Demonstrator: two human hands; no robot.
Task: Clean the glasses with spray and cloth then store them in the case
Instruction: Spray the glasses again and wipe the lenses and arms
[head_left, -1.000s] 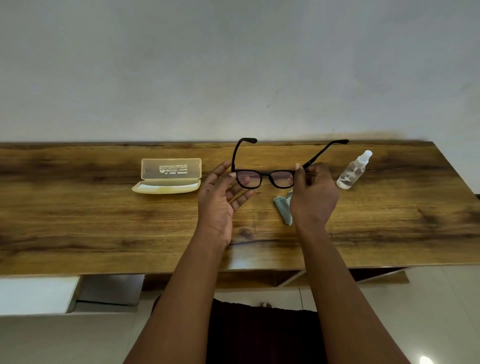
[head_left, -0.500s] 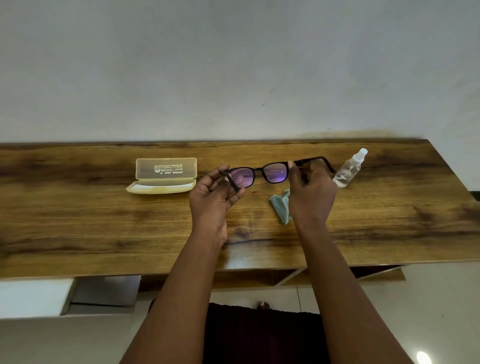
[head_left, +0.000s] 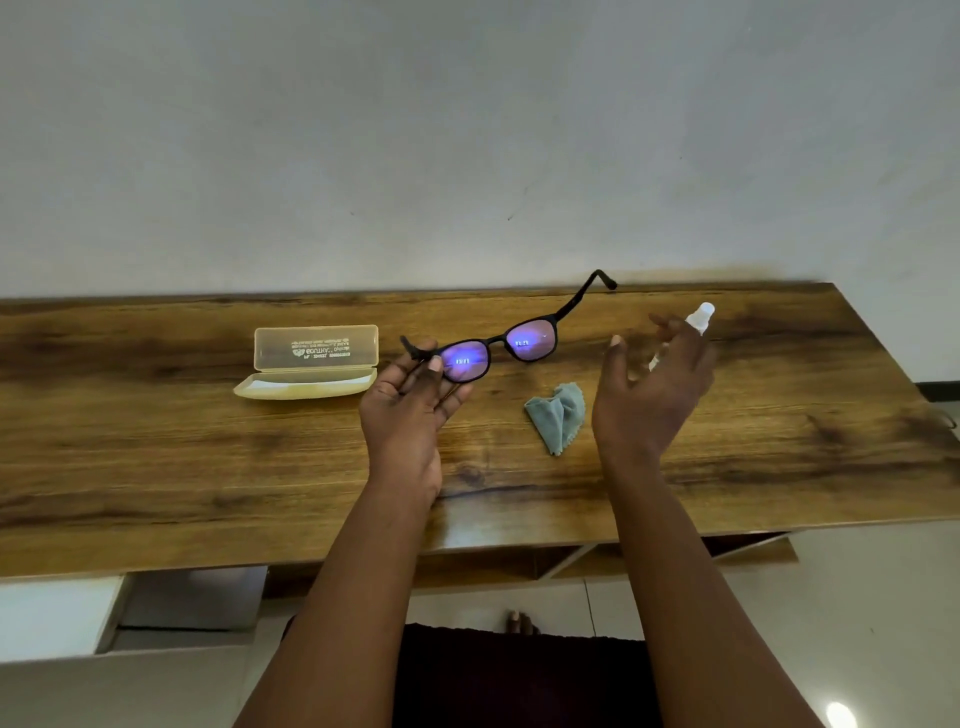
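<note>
Long wooden table (head_left: 156, 467) against a pale wall (head_left: 467, 130); grain dark, streaked.

Left hand (head_left: 405, 410) raised over the middle of the surface, palm up, fingers curled, thumb pinching the left end of the glasses (head_left: 498, 348) at the folded temple. Right hand (head_left: 649, 395) also raised, fingers spread and relaxed, holding nothing, clear of the frame, in front of the spray bottle.

Case (head_left: 311, 364): translucent yellow, lid standing open, toward the far edge, left of centre. Print on the lid, not legible.

Cloth (head_left: 556, 415): grey-blue, crumpled, lying flat mid-surface between the two hands.

Glasses: black frame, held off the surface, tilted, right temple open and pointing up toward the far edge. Both lenses glare violet-blue.

Spray bottle (head_left: 701, 317): clear, white cap, near the far edge on the right, mostly hidden by the right hand.
</note>
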